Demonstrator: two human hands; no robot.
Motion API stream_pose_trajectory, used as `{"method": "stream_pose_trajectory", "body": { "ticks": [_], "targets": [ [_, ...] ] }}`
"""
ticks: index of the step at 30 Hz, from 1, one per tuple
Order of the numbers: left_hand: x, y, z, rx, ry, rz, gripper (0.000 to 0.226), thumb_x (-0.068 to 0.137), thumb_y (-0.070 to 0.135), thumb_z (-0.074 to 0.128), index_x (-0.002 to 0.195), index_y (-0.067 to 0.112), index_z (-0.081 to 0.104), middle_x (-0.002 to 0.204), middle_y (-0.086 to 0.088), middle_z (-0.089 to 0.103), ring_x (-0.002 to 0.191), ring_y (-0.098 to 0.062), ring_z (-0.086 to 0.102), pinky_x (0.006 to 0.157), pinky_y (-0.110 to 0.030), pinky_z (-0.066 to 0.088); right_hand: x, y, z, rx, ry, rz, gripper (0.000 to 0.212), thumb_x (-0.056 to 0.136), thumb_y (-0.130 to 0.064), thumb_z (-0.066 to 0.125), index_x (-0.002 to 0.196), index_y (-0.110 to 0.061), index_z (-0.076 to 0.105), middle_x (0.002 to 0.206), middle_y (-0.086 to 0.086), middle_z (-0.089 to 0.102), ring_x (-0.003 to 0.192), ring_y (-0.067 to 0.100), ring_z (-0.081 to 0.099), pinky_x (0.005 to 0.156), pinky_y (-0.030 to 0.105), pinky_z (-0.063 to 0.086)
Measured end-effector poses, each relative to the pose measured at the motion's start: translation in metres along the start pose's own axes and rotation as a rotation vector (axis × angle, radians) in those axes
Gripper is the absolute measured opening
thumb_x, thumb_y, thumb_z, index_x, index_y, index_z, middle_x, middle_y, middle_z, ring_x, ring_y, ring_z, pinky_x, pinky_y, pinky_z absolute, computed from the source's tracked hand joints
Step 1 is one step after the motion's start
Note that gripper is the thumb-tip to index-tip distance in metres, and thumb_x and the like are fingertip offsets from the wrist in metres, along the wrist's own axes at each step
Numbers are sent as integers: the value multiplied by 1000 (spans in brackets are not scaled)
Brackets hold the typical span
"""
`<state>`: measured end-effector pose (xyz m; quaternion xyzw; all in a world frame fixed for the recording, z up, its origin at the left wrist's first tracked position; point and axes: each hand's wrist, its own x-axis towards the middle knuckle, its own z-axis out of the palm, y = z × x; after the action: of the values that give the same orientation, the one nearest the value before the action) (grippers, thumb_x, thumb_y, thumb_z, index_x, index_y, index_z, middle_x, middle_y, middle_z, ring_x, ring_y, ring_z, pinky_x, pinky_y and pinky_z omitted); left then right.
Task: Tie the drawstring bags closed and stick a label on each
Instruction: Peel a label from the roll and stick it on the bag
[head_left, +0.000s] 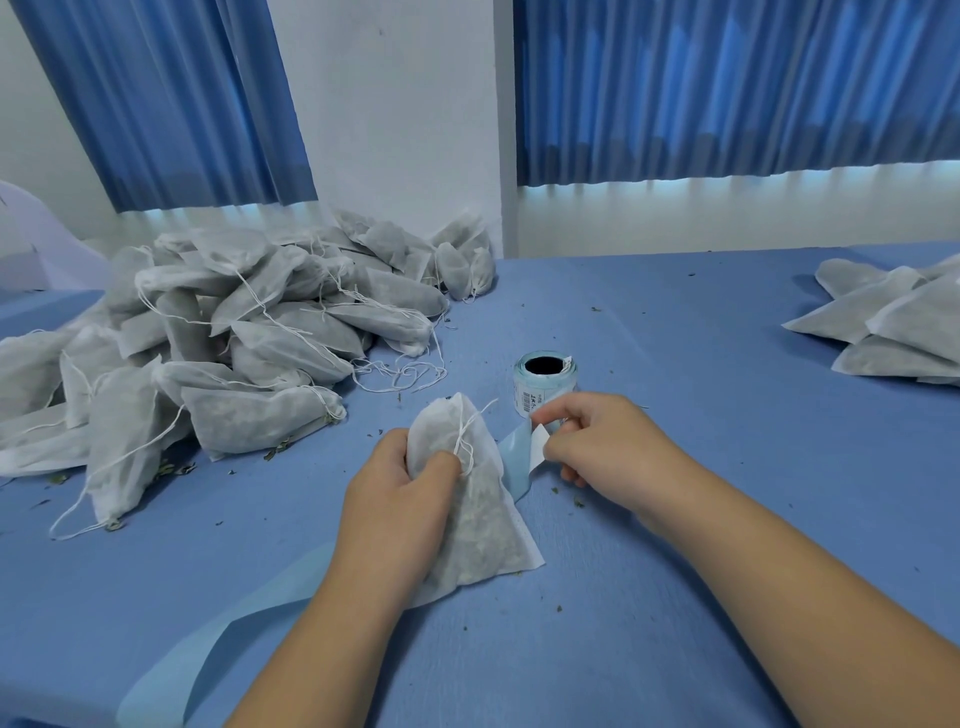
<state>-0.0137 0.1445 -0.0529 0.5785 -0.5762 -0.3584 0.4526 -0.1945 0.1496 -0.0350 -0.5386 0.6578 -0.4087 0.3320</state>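
Head view gives us one table (675, 545) under a blue cloth. It runs to a white wall hung with two blue curtains, one on the left (171, 104) and one on the right (727, 88).

We see two heaps of white drawstring bags. The big heap (249, 322) sprawls across the far left, its bags overlapping too much for an exact count, though they are well over twenty, with loose strings trailing onto the cloth. The small heap (893, 322) lies at the far right edge, cut by the frame; we count about six bags there.

Both forearms reach in from the bottom edge. Our left hand (400, 499) grips one filled bag (483, 525) at the table's near middle. Its fingers are curled round the bag's left side and the thumb lies across the front just below the gathered neck. Our right hand (597, 441), just beside the bag, pinches one white label (540, 441) between thumb and forefinger. The other fingers are curled under.

One pale blue backing strip (514, 467) passes behind the bag and trails off toward the lower left. One label roll (545, 374) stands on end just beyond the right hand. One knotted drawstring (465, 441) hangs down the bag's front. Small green crumbs (571, 501) dot the cloth.
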Motion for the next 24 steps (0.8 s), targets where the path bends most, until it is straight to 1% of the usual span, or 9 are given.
{"method": "stream_pose_trajectory", "body": {
  "ticks": [2,6,11,14,16,18,19,21,24],
  "targets": [
    [0,0,0,3,1,1,12,86,27,59,75,23,58,57,20,56,51,2,48,55,-29,33,0,1,0,-9,-3,-6,32,81,-4,52,84,-33,65,62,-7,56,59,14,55,64,28,46],
    [0,0,0,13,12,-5,11,87,27,59,76,22,59,62,14,58,53,1,50,55,-29,34,0,-1,1,-26,-10,-5,36,82,-6,49,93,-34,68,66,-5,55,61,16,52,63,26,43],
    [0,0,0,14,6,-8,9,86,27,59,78,23,61,66,13,60,55,1,51,55,-29,35,-1,-2,0,-35,-9,11,35,85,-11,47,95,-36,68,48,-19,52,50,6,48,42,11,36],
    [-1,0,0,17,7,-14,8,87,27,59,80,23,62,72,10,62,63,-5,55,56,-28,36,-3,-4,-1,-1,-25,28,37,86,-9,44,79,-36,68,41,-22,50,41,-3,45,40,8,33],
    [0,1,0,17,9,-13,8,87,27,58,81,23,62,73,9,63,61,-3,54,56,-28,36,-4,-7,-3,26,-42,50,40,85,-7,42,68,-30,70,39,-20,48,36,-2,39,44,13,33],
    [0,0,0,19,9,-11,8,86,27,59,80,23,62,70,11,61,55,2,52,55,-28,35,-6,-11,-4,42,-55,72,32,84,-6,41,78,-16,71,39,-18,44,39,2,37,49,19,32],
    [1,0,0,20,9,-11,8,86,27,59,80,23,62,68,12,61,54,3,51,55,-28,34,-6,-12,-5,46,-58,78,30,84,-5,40,84,-11,69,38,-17,43,39,2,37,48,19,33],
    [1,-2,0,13,12,-14,8,86,27,59,79,24,62,64,14,60,52,4,51,55,-29,34,-6,-13,-6,36,-59,91,30,83,-3,39,89,-9,68,37,-17,42,38,3,37,46,19,32],
    [1,-3,-1,1,9,-16,7,85,28,60,80,24,63,67,13,62,56,2,53,56,-29,36,-5,-13,-8,-8,-49,111,34,83,-5,39,107,0,61,38,-13,34,45,9,31,53,28,22]
  ]
}}
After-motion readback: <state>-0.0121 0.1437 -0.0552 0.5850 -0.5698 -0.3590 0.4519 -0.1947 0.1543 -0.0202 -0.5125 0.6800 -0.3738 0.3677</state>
